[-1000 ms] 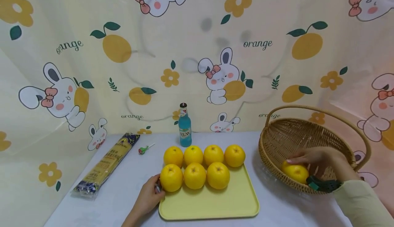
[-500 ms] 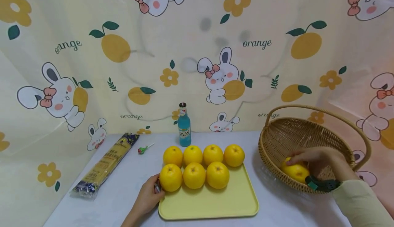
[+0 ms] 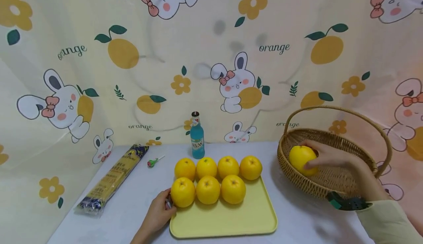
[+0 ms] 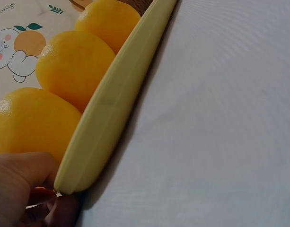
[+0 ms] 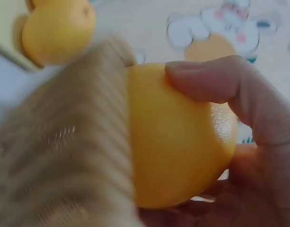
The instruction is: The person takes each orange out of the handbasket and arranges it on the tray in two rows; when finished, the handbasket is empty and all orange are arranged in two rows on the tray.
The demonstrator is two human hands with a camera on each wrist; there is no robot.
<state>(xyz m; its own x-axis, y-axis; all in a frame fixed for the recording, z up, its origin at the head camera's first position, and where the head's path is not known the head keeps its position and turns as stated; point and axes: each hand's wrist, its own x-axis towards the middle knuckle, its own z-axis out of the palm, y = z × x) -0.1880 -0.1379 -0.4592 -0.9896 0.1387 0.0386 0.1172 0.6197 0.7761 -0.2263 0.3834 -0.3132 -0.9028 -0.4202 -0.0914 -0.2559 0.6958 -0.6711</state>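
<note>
In the head view, my right hand [image 3: 327, 156] grips a yellow orange [image 3: 300, 158] inside the wicker basket [image 3: 299, 182], near its left rim. The right wrist view has thumb and fingers curled round that orange [image 5: 173, 142], while the basket wall [image 5: 83, 142] covers its left side. My left hand [image 3: 156, 211] holds the left edge of a yellow tray [image 3: 224, 220], beside the nearest orange in the front row. Its fingers curl at the tray's rim in the left wrist view, partly out of sight. Several oranges [image 3: 208, 190] sit in two rows on the tray.
Behind the tray stands a blue bottle [image 3: 197, 141]. A lollipop [image 3: 154, 162] and a long plastic-wrapped package of noodles [image 3: 114, 178] lie on the left of the white table. The basket's tall handle [image 3: 337, 108] arches over the right hand. A patterned curtain [image 3: 205, 27] hangs behind.
The right hand has raised the orange from the basket's bottom and moved it up and leftward toward the rim. The basket has shifted slightly. My left hand stays at the tray.
</note>
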